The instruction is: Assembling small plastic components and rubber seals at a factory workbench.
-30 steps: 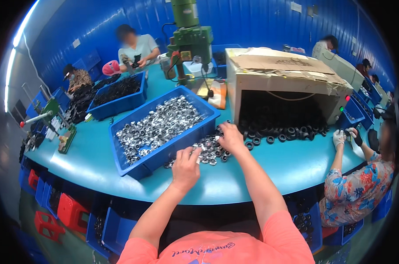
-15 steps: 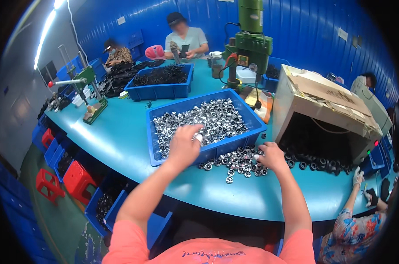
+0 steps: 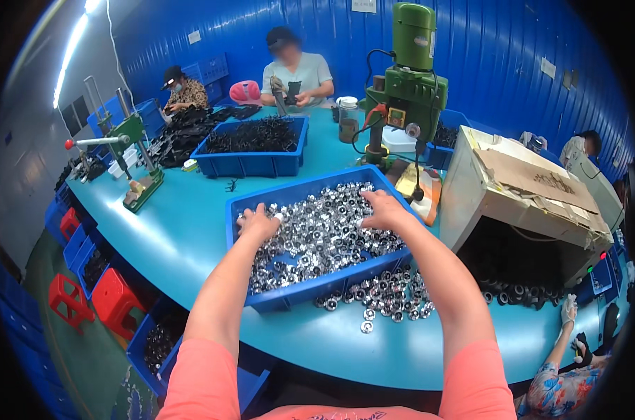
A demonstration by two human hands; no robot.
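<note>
Both hands are inside a blue plastic bin (image 3: 316,288) full of small shiny round metal parts with dark centres (image 3: 317,224). My left hand (image 3: 258,224) rests at the bin's left side, fingers apart and bent down onto the parts. At the right side my right hand (image 3: 385,210) lies on the parts with thumb and fingers spread. Each thumb has a white covering at its tip. Neither hand visibly grips a part, though some fingertips are hidden among them. More of the same loose parts (image 3: 394,294) lie on the table before the bin's front right.
A green drill press (image 3: 408,91) stands behind the bin. To the right is a worn box-like housing (image 3: 527,203) with black rings (image 3: 520,294) at its opening. A hand press (image 3: 132,161) and another blue bin (image 3: 251,165) stand farther left. Other people work around the teal table (image 3: 170,231).
My right hand has moved from the loose parts on the table into the bin. My left hand has shifted left within it. The view has tilted a little.
</note>
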